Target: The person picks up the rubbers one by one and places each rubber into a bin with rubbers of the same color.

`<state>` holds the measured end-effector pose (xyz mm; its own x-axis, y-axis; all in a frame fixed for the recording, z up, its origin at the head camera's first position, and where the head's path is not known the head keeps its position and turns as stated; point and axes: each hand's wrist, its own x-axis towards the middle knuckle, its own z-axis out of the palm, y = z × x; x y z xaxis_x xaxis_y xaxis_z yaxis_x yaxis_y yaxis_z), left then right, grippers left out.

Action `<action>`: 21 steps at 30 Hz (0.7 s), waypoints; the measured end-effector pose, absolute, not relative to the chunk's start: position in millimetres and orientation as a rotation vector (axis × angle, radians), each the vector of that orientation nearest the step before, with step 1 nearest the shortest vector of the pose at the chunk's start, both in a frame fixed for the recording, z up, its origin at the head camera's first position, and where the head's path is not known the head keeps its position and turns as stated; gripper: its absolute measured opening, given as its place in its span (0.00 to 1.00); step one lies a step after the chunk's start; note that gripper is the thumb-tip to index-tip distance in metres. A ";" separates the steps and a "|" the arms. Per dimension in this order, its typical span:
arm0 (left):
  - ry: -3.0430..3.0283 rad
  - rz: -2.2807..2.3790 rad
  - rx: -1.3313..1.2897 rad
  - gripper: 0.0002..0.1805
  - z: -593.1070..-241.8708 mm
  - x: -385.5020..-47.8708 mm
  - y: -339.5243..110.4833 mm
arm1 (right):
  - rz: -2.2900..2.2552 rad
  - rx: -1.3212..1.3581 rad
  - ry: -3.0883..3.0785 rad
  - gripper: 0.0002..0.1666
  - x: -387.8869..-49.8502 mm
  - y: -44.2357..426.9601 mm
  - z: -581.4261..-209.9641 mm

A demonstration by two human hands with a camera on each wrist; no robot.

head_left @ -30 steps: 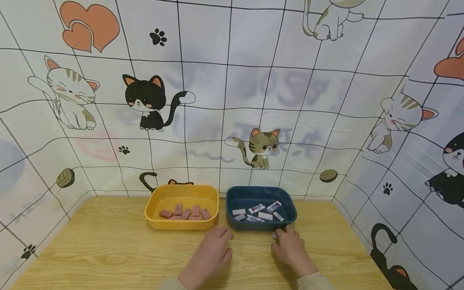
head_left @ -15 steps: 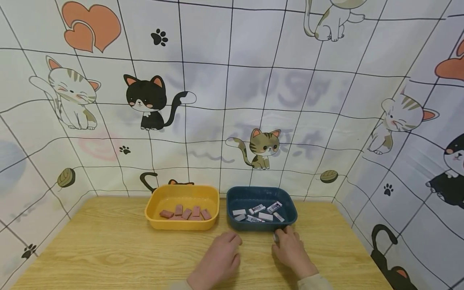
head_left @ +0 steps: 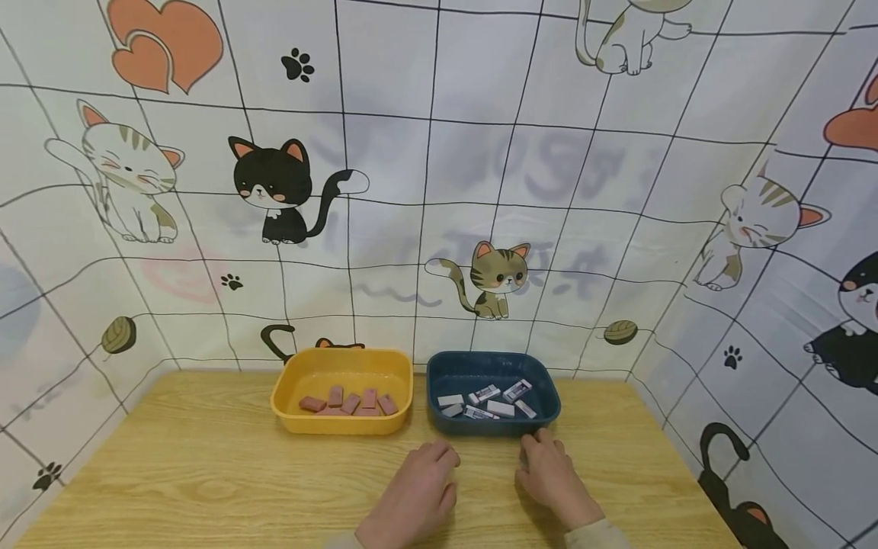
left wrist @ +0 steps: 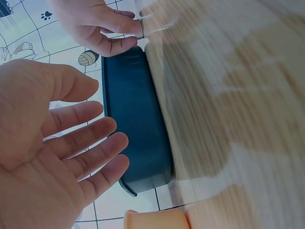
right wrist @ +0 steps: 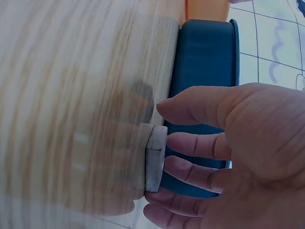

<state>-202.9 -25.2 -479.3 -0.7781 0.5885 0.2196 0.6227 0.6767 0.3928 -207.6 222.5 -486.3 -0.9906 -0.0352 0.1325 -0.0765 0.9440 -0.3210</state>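
Observation:
My right hand (head_left: 551,474) is at the front of a dark blue bin (head_left: 439,423). In the right wrist view, its fingertips touch a white eraser-like block (right wrist: 155,160) standing on the table, while the thumb is apart from it. My left hand (head_left: 414,492) is over the table in front of the blue bin, its fingers loosely bent and holding nothing in the left wrist view. Inside the blue bin lie several white erasers (head_left: 501,409), some with printed sleeves. A yellow bin (head_left: 288,422) to the left holds several small pink blocks (head_left: 351,403).
Both bins stand side by side at the back of a wood-grain table (head_left: 206,473). Behind them hangs a white cloth wall (head_left: 384,152) with a black grid and cartoon cats, which continues along the left and right sides.
My left hand has moved to the right, from in front of the yellow bin's corner to in front of the blue bin. My right hand has stayed nearly in place; the block shows less beside its fingers.

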 end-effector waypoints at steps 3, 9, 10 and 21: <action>-2.796 -0.703 -1.013 0.11 -479.2 -202.6 -25.3 | 0.486 0.108 -2.971 0.16 -206.9 223.0 -486.6; -2.791 -0.696 -1.014 0.11 -479.3 -202.0 -25.3 | 0.474 0.123 -2.990 0.16 -206.8 224.9 -487.7; -2.797 -0.698 -1.012 0.11 -479.2 -202.0 -25.3 | 0.472 0.128 -2.992 0.15 -207.0 225.4 -487.9; -2.835 -0.719 -1.004 0.12 -476.6 -203.5 -26.3 | 0.519 0.256 -2.942 0.19 -201.8 225.0 -482.1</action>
<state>-203.5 -26.3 -476.6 -0.7880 0.5836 0.1961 0.6065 0.6812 0.4101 -201.8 225.0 -482.1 -0.9753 -0.1422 0.1691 -0.1915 0.9259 -0.3257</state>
